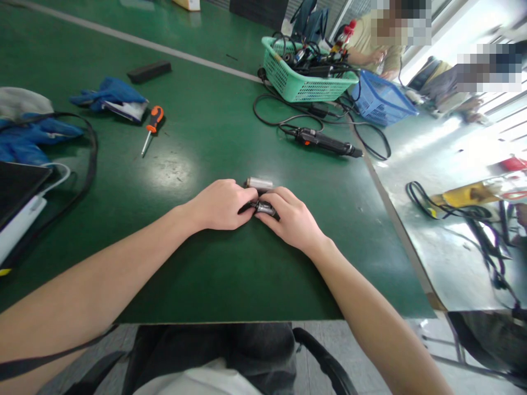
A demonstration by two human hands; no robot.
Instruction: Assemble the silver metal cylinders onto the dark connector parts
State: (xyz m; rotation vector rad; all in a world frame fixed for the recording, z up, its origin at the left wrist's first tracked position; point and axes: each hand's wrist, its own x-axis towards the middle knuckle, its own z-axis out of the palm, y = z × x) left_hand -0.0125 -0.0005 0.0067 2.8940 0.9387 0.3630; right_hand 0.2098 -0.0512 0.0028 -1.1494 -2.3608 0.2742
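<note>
My left hand (222, 206) and my right hand (294, 216) meet over the green table, with fingers closed around a small dark-and-silver metal part (265, 208). The left fingers pinch its black end, while the right thumb and fingers wrap its silver side. Whether it is one piece or two cannot be made out, as the fingers cover much of it. Just beyond the fingertips lies a short silver metal cylinder (260, 184) on its side, partly hidden by the hands.
An orange-and-black screwdriver (152, 129), blue gloves (109, 94) and a dark bar (149, 71) lie to the left. A corded black electric screwdriver (327, 142) lies ahead. Behind it stand a green basket (308, 88) of cables and a blue basket (381, 101). Two people sit beyond.
</note>
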